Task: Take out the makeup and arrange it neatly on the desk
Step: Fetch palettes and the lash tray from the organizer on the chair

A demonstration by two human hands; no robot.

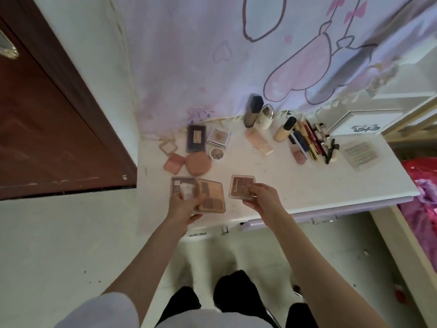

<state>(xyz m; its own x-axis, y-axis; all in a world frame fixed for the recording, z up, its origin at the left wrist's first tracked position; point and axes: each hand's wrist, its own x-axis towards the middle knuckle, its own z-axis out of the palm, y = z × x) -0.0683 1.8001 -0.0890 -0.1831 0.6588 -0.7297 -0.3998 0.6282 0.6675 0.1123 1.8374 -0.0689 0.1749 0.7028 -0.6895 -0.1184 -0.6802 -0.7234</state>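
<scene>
I saw the left hand (183, 204) closed on two palettes (201, 194) at the near edge of the desk (295, 183). Just to its right, the right hand (263, 197) gripped a brown palette (240, 185). Beyond both hands, compacts (186, 162) and bottles (267, 125) lay on the desk.
</scene>
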